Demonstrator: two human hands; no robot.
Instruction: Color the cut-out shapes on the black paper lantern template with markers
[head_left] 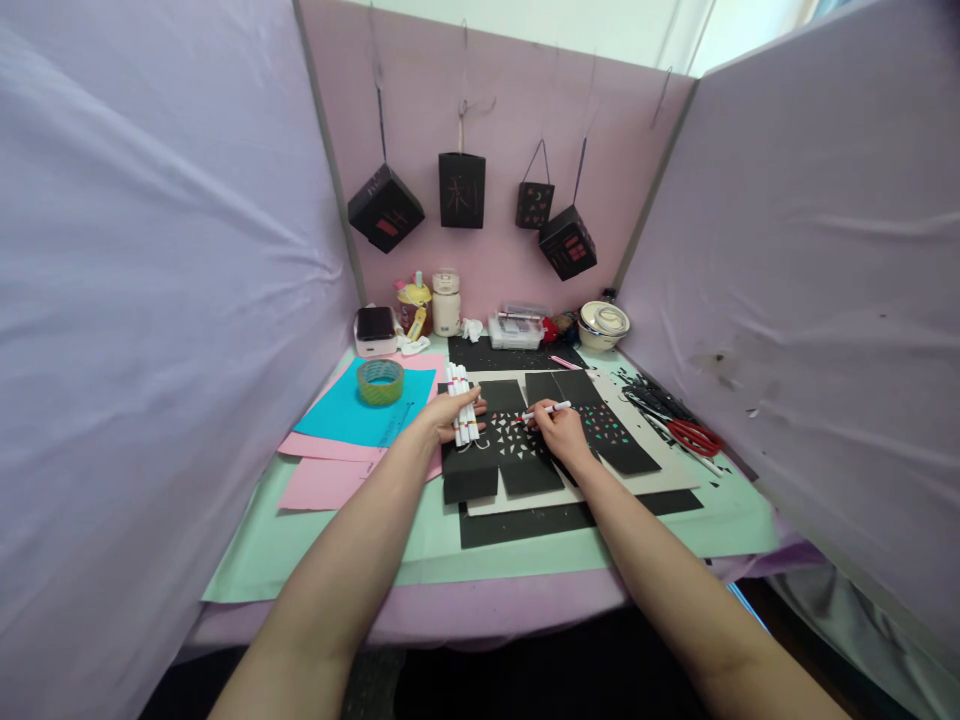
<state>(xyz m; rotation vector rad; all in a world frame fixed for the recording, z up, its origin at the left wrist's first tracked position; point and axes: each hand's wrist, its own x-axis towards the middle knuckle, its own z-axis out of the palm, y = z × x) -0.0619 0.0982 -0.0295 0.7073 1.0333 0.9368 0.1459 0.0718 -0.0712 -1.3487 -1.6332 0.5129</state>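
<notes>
Markers point(466, 426), slim, white, clamped in left hand point(442, 414); right hand point(562, 434) pinches red-tipped white pen point(556, 407) at triangle-patterned black card point(529, 479), twelve o'clock!

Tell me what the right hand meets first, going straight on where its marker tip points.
Following its white marker, the right hand would cross pale triangles leftward and probably meet the fingertips of the left hand first, though their height above the black card is unclear.

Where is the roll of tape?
In the head view, the roll of tape lies on the blue sheet, left of the left hand holding the white markers.
</notes>
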